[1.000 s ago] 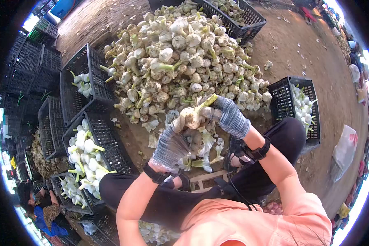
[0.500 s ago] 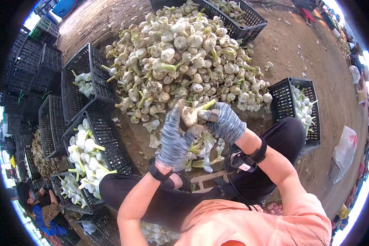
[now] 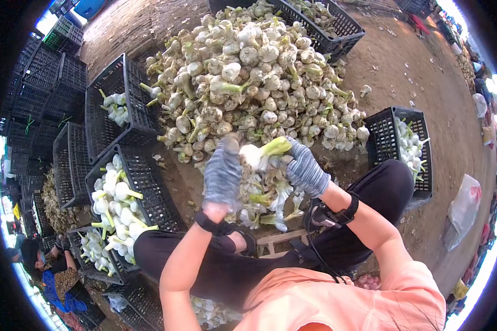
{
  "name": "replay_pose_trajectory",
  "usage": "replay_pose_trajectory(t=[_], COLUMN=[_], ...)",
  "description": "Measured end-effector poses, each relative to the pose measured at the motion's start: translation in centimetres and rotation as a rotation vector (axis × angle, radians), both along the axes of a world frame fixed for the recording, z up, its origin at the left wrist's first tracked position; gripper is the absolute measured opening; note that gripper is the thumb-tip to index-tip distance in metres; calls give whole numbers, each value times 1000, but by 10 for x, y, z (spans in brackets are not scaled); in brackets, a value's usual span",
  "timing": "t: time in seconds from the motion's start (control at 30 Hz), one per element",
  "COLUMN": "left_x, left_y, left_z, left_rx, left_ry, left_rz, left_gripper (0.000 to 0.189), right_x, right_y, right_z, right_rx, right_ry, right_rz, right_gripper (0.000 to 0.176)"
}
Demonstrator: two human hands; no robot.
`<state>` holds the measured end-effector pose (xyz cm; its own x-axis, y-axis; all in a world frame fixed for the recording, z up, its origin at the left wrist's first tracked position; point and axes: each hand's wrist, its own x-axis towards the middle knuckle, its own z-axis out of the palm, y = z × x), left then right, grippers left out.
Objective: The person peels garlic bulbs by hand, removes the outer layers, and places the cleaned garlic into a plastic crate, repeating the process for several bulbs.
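Note:
A garlic bulb with a thick pale-green stem is between my gloved hands, its pale side showing. My right hand has thumb and fingers closed on it at the stem end. Against the bulb's left side is my left hand, smeared by motion, so I cannot tell how its fingers are closed. Both gloves are grey and striped, with bare, dirty fingertips. Below the bulb lie peeled skins and leaf scraps on the ground. Just beyond my hands rises a large heap of unpeeled, soil-stained garlic.
At my left stands a black crate of white garlic, with another crate behind it. A third crate with garlic is at my right knee. A plastic bag lies further right. A person works at far left.
The bulb has turned from its brown, soiled side to a paler one, its stem higher. My left hand has shifted slightly left and blurred; my right hand stays at the stem.

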<state>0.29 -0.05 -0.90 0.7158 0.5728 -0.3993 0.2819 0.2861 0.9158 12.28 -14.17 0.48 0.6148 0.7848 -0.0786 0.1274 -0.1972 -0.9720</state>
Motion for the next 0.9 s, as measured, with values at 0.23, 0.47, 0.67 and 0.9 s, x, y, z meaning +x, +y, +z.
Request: replay_pose_trajectory(t=[0.23, 0.47, 0.67, 0.9], left_x=[3, 5, 1, -1], left_y=[-25, -12, 12, 11], left_z=[11, 23, 41, 52], left_rx=[346, 178, 565, 160], left_ry=[-228, -255, -143, -311], left_rz=[-88, -111, -331, -371], left_gripper=[46, 52, 28, 16], right_x=[6, 4, 9, 37], right_y=[-6, -7, -8, -11], right_z=[19, 17, 23, -77], right_rx=[84, 385, 18, 74], right_ry=[427, 856, 425, 207], right_rz=[77, -10, 12, -130], right_gripper=[23, 19, 19, 13])
